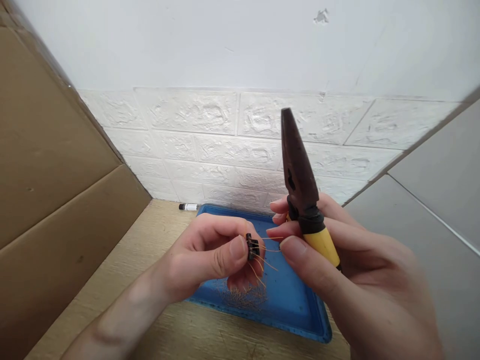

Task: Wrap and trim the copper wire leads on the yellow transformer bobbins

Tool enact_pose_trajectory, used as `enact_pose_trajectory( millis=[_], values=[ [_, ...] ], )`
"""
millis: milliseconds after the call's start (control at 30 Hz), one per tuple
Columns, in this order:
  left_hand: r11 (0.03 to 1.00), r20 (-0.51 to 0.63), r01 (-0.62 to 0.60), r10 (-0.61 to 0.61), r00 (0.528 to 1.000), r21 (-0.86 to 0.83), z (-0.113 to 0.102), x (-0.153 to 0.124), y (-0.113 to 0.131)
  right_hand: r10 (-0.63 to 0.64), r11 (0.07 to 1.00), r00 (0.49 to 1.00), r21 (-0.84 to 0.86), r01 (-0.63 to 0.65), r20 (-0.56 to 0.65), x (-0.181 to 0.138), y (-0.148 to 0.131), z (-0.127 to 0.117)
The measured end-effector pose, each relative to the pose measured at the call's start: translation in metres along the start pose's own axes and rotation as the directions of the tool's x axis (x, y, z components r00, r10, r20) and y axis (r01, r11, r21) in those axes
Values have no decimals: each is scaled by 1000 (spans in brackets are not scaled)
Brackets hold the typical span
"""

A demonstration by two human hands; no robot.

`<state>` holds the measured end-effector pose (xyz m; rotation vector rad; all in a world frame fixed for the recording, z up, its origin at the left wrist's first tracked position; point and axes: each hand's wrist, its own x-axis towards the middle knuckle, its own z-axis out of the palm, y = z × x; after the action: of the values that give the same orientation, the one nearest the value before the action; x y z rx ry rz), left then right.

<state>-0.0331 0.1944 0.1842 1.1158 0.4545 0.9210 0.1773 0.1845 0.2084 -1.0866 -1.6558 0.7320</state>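
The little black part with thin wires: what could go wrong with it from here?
The small black part is pinched in the left hand and might slip into the blue tray, among the loose wire bits. Its thin wires splay outward, so one could bend or snag. The right hand holds the pliers close by, so a slip might knock the part.

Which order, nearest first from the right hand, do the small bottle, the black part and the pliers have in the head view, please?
1. Pliers: held in the right hand itself.
2. Black part: to its left, in the left hand.
3. Small bottle: farthest, beside the blue tray's far left corner.
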Motion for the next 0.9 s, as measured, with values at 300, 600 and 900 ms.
enact_pose_trajectory(
  millis=[300,600,900],
  values=[
    [991,-48,-35,41,998,128,6,-1,6,-15,1000,1000,-22,16,10,5,-2,2],
    [986,-70,10,2,998,164,18,-1,12,-14,1000,1000,-27,15,20,6,-3,2],
    [988,-76,-27,39,996,153,16,1,9,-9,1000,1000,-30,10,24,8,-6,3]
  ],
)
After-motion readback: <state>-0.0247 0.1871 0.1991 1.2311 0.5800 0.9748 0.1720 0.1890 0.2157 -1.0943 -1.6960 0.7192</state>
